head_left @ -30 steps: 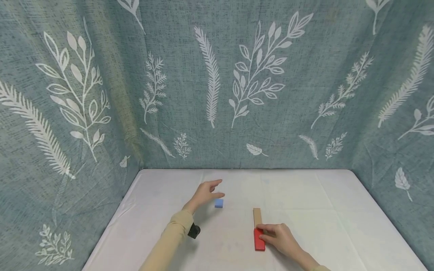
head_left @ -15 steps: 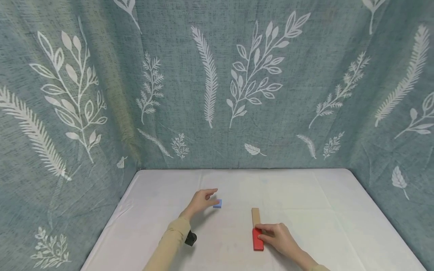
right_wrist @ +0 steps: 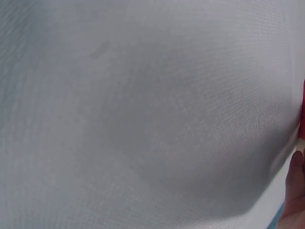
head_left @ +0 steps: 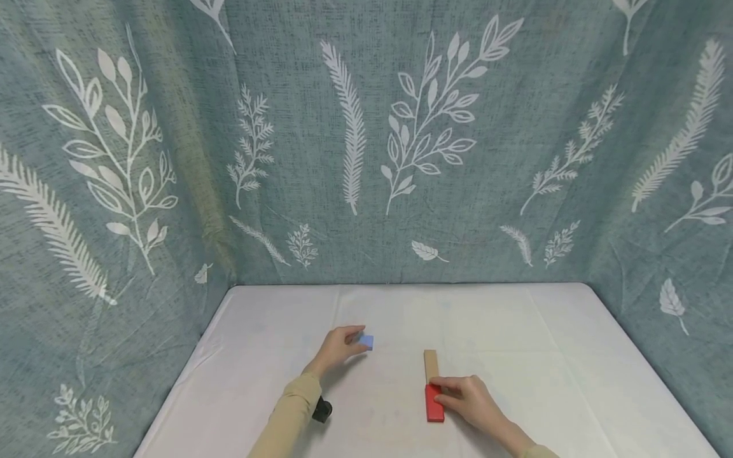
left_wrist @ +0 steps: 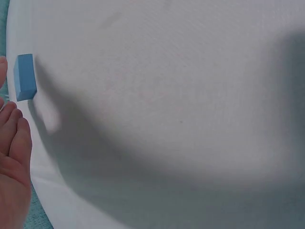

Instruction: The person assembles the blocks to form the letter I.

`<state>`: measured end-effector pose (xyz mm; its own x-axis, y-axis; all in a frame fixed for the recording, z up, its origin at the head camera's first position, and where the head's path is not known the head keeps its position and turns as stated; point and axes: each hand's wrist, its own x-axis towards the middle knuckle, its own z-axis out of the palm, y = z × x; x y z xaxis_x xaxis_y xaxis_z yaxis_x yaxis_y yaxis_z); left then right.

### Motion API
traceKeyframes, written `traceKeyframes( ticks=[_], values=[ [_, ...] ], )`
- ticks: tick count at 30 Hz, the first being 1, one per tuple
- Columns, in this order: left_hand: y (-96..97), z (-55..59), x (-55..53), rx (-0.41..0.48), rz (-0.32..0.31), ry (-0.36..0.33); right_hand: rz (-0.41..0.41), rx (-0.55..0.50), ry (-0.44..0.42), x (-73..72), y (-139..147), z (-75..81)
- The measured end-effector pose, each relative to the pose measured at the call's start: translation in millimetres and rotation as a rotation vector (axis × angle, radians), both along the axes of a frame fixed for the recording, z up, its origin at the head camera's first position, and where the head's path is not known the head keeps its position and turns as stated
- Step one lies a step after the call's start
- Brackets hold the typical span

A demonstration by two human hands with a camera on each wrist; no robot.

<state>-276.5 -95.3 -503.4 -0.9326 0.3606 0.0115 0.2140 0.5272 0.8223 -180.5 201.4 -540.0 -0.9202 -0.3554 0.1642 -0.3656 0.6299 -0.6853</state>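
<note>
A small blue block (head_left: 367,342) lies on the white tablecloth, left of the table's middle. My left hand (head_left: 338,346) reaches to it from the left, thumb and forefinger spread at its near and far sides. In the left wrist view the blue block (left_wrist: 25,77) shows past the fingers (left_wrist: 19,140), with a gap between. Over on the right, my right hand (head_left: 471,402) pinches a red block (head_left: 434,407) near its far end. A tan wooden block (head_left: 431,364) lies in line beyond the red one, end to end with it.
White cloth (head_left: 515,356) covers the table, faintly creased. Leaf-patterned teal curtains (head_left: 366,159) hang behind it and at both sides. A small black device (head_left: 322,410) sits under my left wrist, by the sleeve (head_left: 292,407).
My left hand has come down and a little nearer, bringing its thumb and forefinger to the blue block. The right hand and the red and wooden blocks have stayed put.
</note>
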Motion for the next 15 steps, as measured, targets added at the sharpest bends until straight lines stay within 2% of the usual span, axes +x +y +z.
traceKeyframes(
  ticks=[10, 15],
  values=[
    [0.8, -14.1, -1.0, 0.028, 0.005, 0.036, -0.001, -0.018, -0.002, 0.1, 0.6, 1.2],
    [0.3, -21.7, -0.6, 0.059, 0.032, 0.043, 0.008, -0.025, -0.016, -0.1, 0.5, 0.3]
  ],
)
